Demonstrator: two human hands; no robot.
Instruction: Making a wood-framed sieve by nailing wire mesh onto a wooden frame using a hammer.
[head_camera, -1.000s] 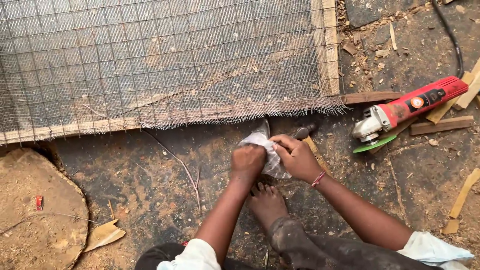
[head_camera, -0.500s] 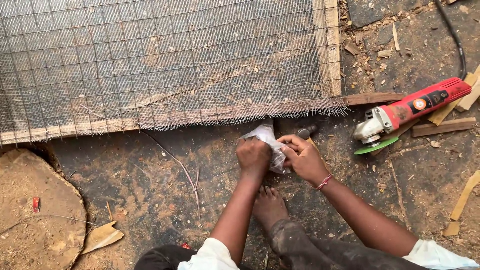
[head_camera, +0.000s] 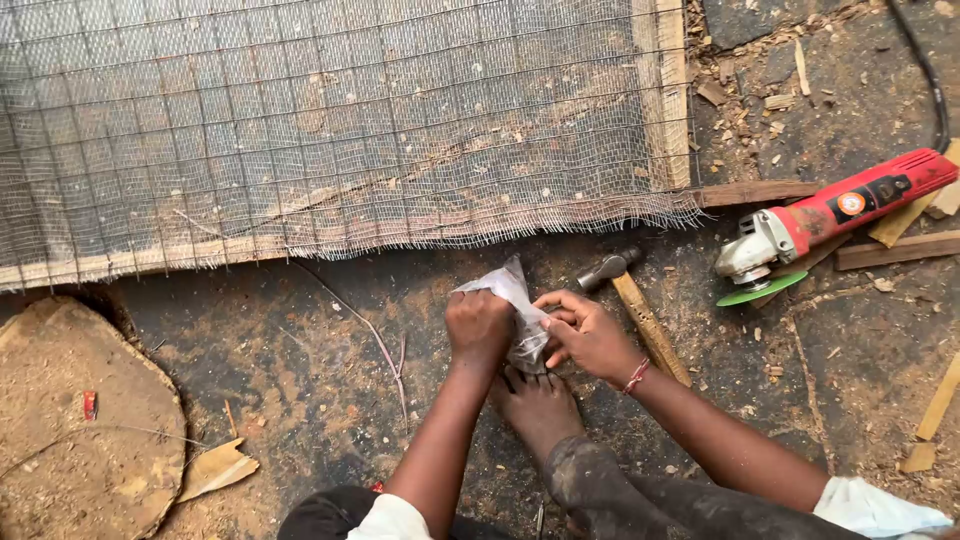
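Observation:
My left hand (head_camera: 480, 327) grips a small clear plastic bag (head_camera: 512, 296) from the left, its crumpled top sticking up past my knuckles. My right hand (head_camera: 587, 335) pinches the same bag from the right, fingers at its opening. Both hands are just above my bare foot (head_camera: 538, 407) on the dirty floor. What is inside the bag is too small to tell. A hammer (head_camera: 636, 306) with a wooden handle lies right beside my right hand, its metal head pointing toward the mesh.
A wooden frame covered in wire mesh (head_camera: 330, 130) lies across the floor ahead. A red angle grinder (head_camera: 830, 225) with a green disc rests at the right, its black cable (head_camera: 925, 75) running up. Wood scraps (head_camera: 935, 405) and a round wooden slab (head_camera: 80, 430) lie around.
The view has shifted slightly and the hammer beside my right hand has come into sight. Both hands have stayed on the bag, working at its opening.

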